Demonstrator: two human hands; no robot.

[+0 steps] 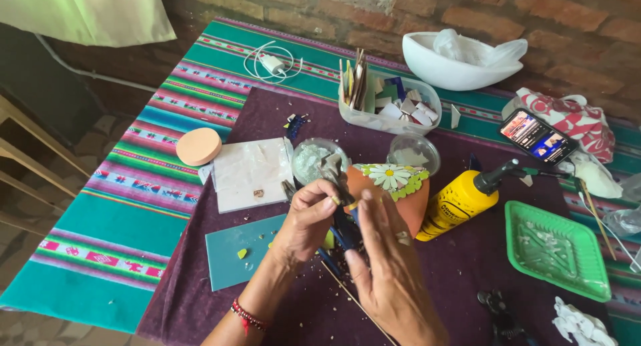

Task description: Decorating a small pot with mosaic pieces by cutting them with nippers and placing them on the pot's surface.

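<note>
My left hand (pixel 306 219), with a red bead bracelet at the wrist, pinches a small yellow tile piece (pixel 334 200) between thumb and fingers. My right hand (pixel 387 269) is just to its right, fingers stretched upward, with the blue handles of tile nippers (pixel 343 234) against its palm. The nippers' jaws meet the piece at my left fingertips. Right behind both hands lies a terracotta pot (pixel 415 206) with a white daisy mosaic on a green patch. Crumbs of tile lie on the purple cloth (pixel 200 299) under my hands.
A teal tile (pixel 234 252) and a white tile (pixel 250 176) lie left; a yellow glue bottle (pixel 459 204) and a green tray (pixel 557 249) right. Behind are two clear bowls (pixel 314 160), a tub of tile pieces (pixel 390 109), a phone (pixel 538 136) and a white bowl (pixel 461 62).
</note>
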